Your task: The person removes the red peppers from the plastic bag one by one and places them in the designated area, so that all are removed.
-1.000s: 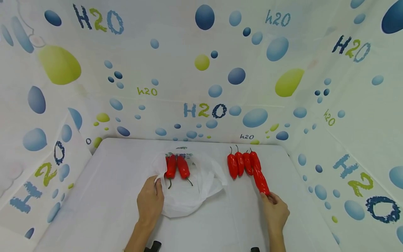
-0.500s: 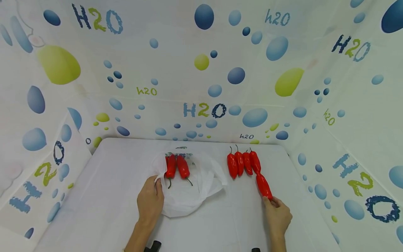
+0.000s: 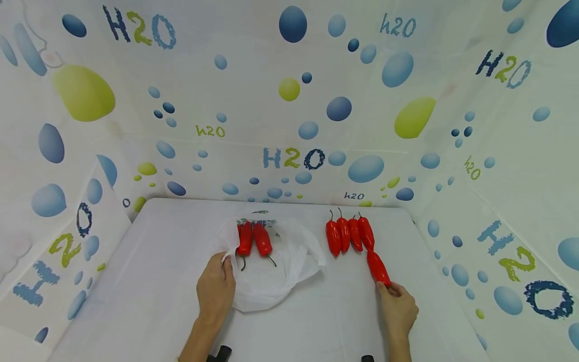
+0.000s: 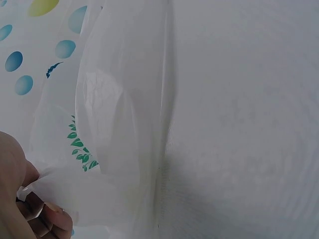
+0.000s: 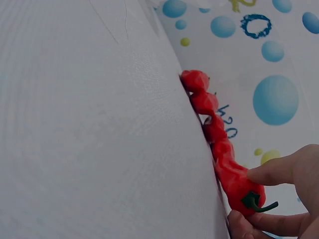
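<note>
Pinching a red pepper [image 3: 378,269] by its stem end, the right hand [image 3: 399,306] is at the right of the white table [image 3: 149,281].
The pepper's tip points toward the rightmost of four peppers [image 3: 344,235] in a row; whether they touch is unclear. Across from it, the left hand [image 3: 216,284] grips the edge of a plastic bag [image 3: 262,297] with more peppers [image 3: 263,240] inside.

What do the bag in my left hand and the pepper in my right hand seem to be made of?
The white bag looks like thin plastic film with a soft sheen: it creases and appears slightly see-through. The red pepper has a smooth, glossy surface with bright highlights; it could be real or moulded plastic, I can't tell which.
</note>
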A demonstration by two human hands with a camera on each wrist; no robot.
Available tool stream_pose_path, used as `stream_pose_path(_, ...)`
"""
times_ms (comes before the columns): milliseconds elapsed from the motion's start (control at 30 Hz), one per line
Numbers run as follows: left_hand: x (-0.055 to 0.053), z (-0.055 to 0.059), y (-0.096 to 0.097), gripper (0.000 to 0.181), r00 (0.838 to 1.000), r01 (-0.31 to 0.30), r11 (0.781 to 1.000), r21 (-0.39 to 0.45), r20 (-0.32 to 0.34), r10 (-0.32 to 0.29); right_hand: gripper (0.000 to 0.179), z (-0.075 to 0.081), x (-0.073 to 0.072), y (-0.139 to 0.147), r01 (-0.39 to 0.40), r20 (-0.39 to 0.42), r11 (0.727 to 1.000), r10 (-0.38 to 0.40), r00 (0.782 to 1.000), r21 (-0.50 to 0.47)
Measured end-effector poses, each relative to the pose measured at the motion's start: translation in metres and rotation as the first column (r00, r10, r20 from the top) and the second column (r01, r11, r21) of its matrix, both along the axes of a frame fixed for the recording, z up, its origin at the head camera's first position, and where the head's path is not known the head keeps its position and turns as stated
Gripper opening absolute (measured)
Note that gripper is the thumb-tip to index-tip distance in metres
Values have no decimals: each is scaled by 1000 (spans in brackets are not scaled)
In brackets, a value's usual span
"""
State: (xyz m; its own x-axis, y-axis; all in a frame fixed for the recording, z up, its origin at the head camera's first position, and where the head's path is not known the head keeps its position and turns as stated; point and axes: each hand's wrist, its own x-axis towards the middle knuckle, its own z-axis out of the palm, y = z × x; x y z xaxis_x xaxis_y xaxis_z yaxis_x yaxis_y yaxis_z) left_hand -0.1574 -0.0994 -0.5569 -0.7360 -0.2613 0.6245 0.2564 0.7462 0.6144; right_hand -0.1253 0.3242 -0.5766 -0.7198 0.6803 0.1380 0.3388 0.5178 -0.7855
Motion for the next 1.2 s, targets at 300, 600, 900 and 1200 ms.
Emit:
stream_pose_path(300, 0, -1, -2, 17, 1000, -7, 1000, 2, -1, 7, 46, -5, -1, 1, -11, 6, 1000, 11, 1000, -2)
stream_pose_path(600, 0, -2, -2, 17, 1000, -1, 1000, 4, 3, 1, 47, -6, -2, -1, 13, 26, 1000, -13, 1000, -7)
stream_pose_path(900, 0, -1, -2, 17, 1000, 8, 1000, 10, -8, -8, 53, 0, 0, -4, 54, 82, 997, -50, 995, -50)
stream_pose_path(1200, 0, -1, -1, 17, 1000, 1, 1000, 3, 2, -1, 53, 14, 0, -5, 28, 61, 1000, -28, 998, 0)
